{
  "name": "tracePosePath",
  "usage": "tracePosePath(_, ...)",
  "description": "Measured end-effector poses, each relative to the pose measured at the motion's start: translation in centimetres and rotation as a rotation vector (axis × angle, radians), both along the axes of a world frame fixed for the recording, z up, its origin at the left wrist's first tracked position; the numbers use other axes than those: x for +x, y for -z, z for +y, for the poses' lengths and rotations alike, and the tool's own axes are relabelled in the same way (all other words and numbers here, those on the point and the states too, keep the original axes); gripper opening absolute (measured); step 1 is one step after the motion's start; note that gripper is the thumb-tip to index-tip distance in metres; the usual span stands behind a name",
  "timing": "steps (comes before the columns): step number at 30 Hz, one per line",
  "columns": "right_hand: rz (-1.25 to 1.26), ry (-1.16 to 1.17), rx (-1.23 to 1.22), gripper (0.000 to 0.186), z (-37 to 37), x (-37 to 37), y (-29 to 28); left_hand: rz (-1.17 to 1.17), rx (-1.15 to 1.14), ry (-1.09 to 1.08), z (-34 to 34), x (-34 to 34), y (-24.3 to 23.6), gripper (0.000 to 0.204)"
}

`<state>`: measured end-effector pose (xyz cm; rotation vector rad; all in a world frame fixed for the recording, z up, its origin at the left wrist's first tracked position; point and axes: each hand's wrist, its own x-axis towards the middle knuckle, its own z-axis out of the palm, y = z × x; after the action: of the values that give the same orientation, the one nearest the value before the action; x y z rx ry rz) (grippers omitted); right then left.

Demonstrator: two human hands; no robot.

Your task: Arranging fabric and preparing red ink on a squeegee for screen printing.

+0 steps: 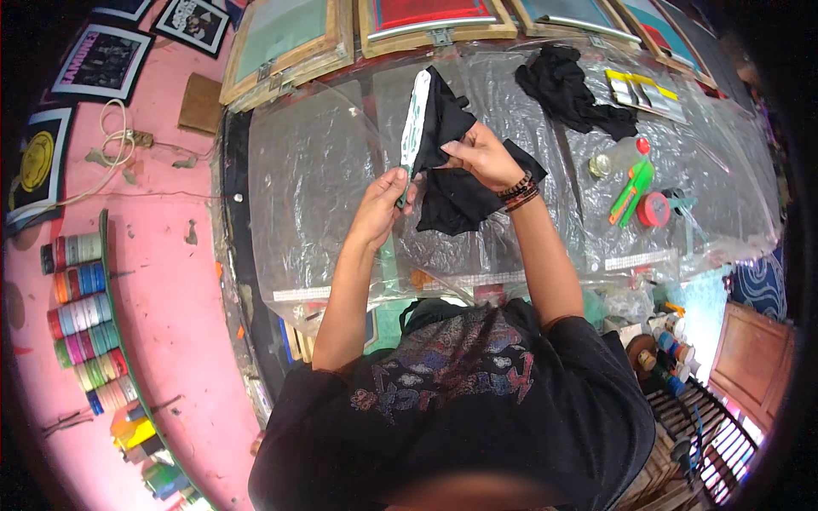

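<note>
Desk (pixel 298 187) largest, sheathed in clear plastic. Screens (pixel 426 10) in wooden frames stood in a row along its far side.

Left forearm (pixel 348 294) rose from the lower edge, leaning slightly right; right forearm (pixel 545 264) came up leaning left, so both hands met over mid-desk.

Black cloth (pixel 447 111) bunched between the hands and lay against the tool's right side; more black fabric (pixel 460 203) spread below. Could not tell if it was one piece. A second black heap (pixel 571 89) sat well apart, far right.

Left hand (pixel 385 204): fingers curled round the tool's near end, thumb on top. Right hand (pixel 486 159): back up, thumb pointing left, fingers pinching the cloth.

Tool (pixel 415 119): narrow, white smeared with green, dark green at the gripped end. Position: above mid-desk, left of the cloth. Long axis ran away from the person, tipped a little right; far end pointed toward the screens.

Right on the desk: bottle (pixel 618 159), green cutter (pixel 632 191), red tape roll (pixel 653 209). Smallest: bracelets (pixel 520 192), right wrist.
</note>
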<state>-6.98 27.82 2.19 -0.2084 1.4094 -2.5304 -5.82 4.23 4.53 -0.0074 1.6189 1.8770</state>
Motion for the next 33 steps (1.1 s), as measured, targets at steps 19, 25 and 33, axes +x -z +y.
tracePosePath(19,0.212,0.756,0.256,0.045,-3.2,2.1,-10.7,-0.087,0.394,0.115,-16.0,0.2,0.1,0.033)
tracePosePath(25,0.153,0.681,0.419,0.037,-4.1,4.5,-14.0,-0.039,0.326,0.153,-16.6,0.0,-0.1,0.035)
tracePosePath(33,0.442,0.396,0.533,0.023,-11.2,3.6,-17.9,-0.162,0.313,0.162,-13.4,1.3,0.8,0.038)
